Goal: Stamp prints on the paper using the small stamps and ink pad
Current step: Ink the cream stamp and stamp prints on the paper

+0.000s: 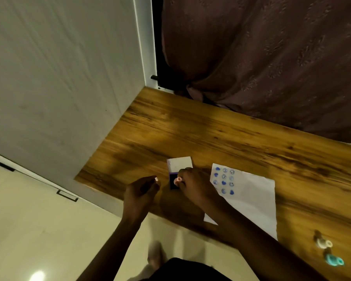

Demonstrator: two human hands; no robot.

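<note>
Item: stamping work at a wooden table (pixel 190 128), seen from above.

Right hand (pixel 193 183): fingers closed round a small pink stamp (pixel 179 179), held at or just over the ink pad (pixel 173 182); whether the stamp face touches the ink cannot be told. The stamp's long axis seems to run roughly upright, though blur makes this uncertain.

Left hand (pixel 140 191): fingertips pinched on a second small pale piece (pixel 156 179), probably another stamp or a cap; held in the air just left of the ink pad, touching nothing else.

Ink pad: dark, near the table's left part, its white lid (pixel 179 164) hinged open on the far side.

Paper (pixel 251 195): white sheet just right of the ink pad, partly under the right forearm. Blue prints (pixel 224 180), hearts and faces, fill its far left corner in rows; the rest is bare.

Spare stamps (pixel 328 252): white and teal, near right, well apart from both hands.

Judgement: the loaded stamp must travel right to the paper; the right hand is nearer.
</note>
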